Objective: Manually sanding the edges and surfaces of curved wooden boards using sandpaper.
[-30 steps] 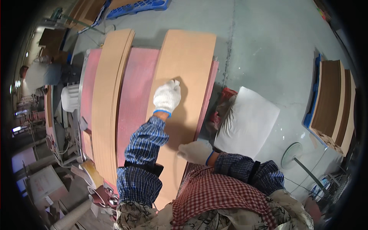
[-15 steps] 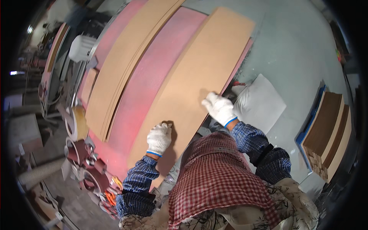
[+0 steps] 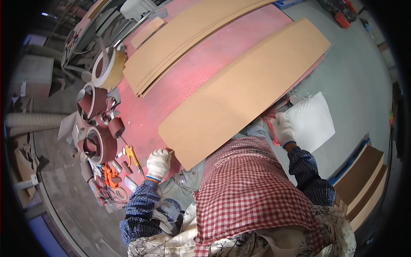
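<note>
A long tan board (image 3: 244, 90) with slightly curved long sides lies across the red ribbed tabletop (image 3: 145, 118). At its near left end is my left hand (image 3: 158, 164), in a white knit glove. Its fingers are curled closed beside the board's end, and what they hold, if anything, is hidden. My right hand (image 3: 283, 129), gloved too, is below the board's near edge, beside a white sack (image 3: 312, 121). Its fingers look bent against a red strip-like thing (image 3: 270, 126), whose kind I cannot make out.
Farther back lies a stack of similar boards (image 3: 184, 40). Tape and sandpaper rolls (image 3: 99, 143), a yellow-handled tool (image 3: 132, 155) and orange gloves (image 3: 111, 175) crowd the table's left edge. At the right, more boards (image 3: 364, 180) stand stacked by a blue edge.
Both hands have left the board's top face: the left has moved to its near left end, the right down past its near edge to the red thing. My view has turned left.
</note>
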Available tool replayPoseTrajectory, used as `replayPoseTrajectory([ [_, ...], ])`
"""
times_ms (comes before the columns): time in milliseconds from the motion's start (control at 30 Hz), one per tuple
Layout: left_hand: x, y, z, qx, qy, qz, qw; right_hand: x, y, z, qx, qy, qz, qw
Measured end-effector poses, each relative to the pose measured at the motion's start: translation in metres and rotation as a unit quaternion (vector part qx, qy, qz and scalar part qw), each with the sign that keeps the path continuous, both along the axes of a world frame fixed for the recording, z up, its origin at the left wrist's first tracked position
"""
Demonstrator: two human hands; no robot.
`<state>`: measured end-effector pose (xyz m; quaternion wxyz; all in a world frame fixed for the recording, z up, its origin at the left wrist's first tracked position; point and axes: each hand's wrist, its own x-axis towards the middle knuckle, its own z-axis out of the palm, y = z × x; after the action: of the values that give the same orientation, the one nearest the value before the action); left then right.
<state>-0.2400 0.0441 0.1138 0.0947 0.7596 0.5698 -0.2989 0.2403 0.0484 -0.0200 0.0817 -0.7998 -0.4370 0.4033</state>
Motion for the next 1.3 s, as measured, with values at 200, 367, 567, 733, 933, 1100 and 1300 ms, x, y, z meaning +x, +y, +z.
replayPoseTrajectory([
  [200, -0.038, -0.035, 0.009, -0.009, 0.040, 0.048, 0.998, -0.015, -0.028, 0.006, 0.042, -0.001, 0.029, 0.999],
  [367, 0.014, -0.035, 0.013, 0.044, -0.099, 0.046, 0.993, -0.032, -0.017, 0.012, 0.025, 0.002, 0.043, 0.999],
  [567, 0.012, -0.037, -0.003, 0.066, -0.060, 0.000, 0.996, -0.034, 0.003, 0.020, 0.022, 0.030, 0.059, 0.998],
  [733, 0.020, -0.030, -0.002, 0.042, -0.062, 0.003, 0.997, -0.016, 0.002, 0.013, 0.009, 0.015, 0.067, 0.998],
  [933, 0.063, -0.003, -0.014, 0.029, -0.074, 0.013, 0.997, 0.007, -0.005, 0.009, -0.011, 0.014, 0.060, 0.998],
  [1100, 0.136, 0.041, -0.031, 0.038, -0.106, -0.005, 0.994, 0.031, -0.014, -0.006, 0.002, 0.011, 0.033, 0.999],
  [1300, 0.219, 0.097, -0.072, 0.087, -0.137, -0.075, 0.984, 0.058, -0.033, -0.018, 0.005, -0.030, 0.031, 0.999],
])
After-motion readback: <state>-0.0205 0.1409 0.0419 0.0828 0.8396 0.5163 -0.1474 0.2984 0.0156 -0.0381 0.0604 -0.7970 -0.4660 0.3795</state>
